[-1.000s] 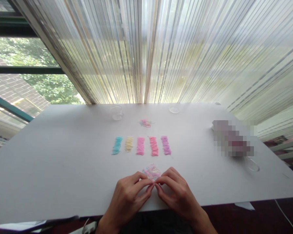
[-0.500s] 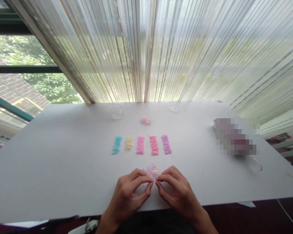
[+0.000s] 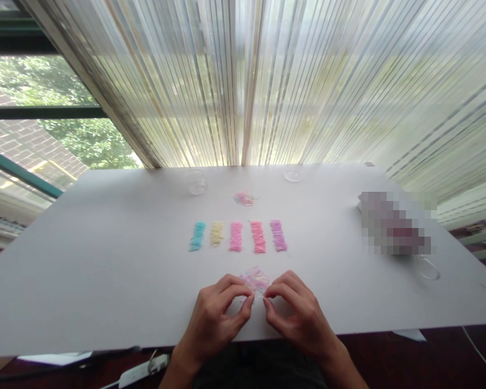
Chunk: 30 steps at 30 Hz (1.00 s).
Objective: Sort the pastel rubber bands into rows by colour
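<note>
Near the front edge of the white table [image 3: 146,281], my left hand [image 3: 222,313] is pinched, thumb against index finger. My right hand [image 3: 297,313] pinches too, its fingertips a small gap to the right. What either pinch holds is too small to make out. Just beyond the fingertips lies a loose pile of pastel strands [image 3: 256,277]. Farther back, small pieces lie in separate columns: blue [image 3: 197,236], yellow [image 3: 216,234], pink [image 3: 236,236], coral pink [image 3: 258,236] and purple [image 3: 278,235].
A small mixed-colour pile [image 3: 245,199] lies behind the columns. Toward the back edge are a clear cup [image 3: 197,186] and a clear round lid [image 3: 292,176]. A pixelated object [image 3: 392,224] with a loop lies at the right. Striped curtains hang behind.
My fingertips have moved slightly apart. The whole view has shifted a little, with the table's contents appearing slightly higher and farther right.
</note>
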Tool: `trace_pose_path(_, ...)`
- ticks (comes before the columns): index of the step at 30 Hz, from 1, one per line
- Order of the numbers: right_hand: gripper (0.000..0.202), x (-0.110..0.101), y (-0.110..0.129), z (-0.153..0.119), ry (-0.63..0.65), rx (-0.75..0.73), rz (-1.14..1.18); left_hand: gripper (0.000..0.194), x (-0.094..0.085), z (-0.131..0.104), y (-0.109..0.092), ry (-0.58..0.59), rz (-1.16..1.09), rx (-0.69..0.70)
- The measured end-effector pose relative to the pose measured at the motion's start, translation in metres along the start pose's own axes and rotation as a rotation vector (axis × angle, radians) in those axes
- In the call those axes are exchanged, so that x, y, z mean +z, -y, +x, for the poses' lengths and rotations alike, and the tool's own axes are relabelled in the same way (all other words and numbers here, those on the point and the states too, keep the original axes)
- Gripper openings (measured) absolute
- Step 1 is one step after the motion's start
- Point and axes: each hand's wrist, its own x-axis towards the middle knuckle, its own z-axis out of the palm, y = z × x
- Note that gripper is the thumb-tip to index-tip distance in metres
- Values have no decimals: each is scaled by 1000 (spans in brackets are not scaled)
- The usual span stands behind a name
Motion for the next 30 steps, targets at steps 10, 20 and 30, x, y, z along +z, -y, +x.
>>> trace_pose_path(10,20,1,-2,-3,47,-2,7,13,1,-1,-1,20,-34,10)
trace_pose_path(20,9,4,-5,-3,32,-37,0,12,3,-2,1,-2,-22,26)
trace_pose_path(30,14,3,-4,-3,-18,-29,-2,10,0,-4,2,-14,-16,-43)
